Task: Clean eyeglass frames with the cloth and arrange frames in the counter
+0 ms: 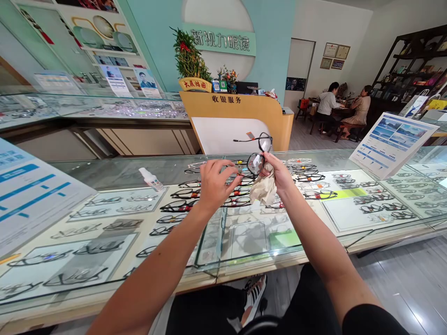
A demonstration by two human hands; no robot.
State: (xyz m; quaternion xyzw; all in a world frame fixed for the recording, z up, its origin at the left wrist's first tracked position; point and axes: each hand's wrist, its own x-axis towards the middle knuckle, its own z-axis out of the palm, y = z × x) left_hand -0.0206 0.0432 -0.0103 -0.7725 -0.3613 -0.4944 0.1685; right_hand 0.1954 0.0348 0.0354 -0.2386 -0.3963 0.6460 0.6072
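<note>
A pair of dark-framed eyeglasses (256, 163) is held up over the glass counter, tilted on its side, with a small orange tag on one temple. My right hand (278, 172) grips the frame by a lens rim, with a crumpled pale cloth (264, 188) in the same hand hanging below. Thumb and fingers of my left hand (218, 180) pinch the end of the other temple. Beyond and beneath both hands, rows of eyeglasses (240, 201) sit in the display case. Left of my left hand, a small white spray bottle (151, 179) leans on the counter.
A glass display counter (115, 172) runs across in front of me. Printed stands are at left (31, 195) and right (391, 144). Behind it is a wooden cashier desk (237, 107) with plants. Two people (328, 106) sit at a table at the back right.
</note>
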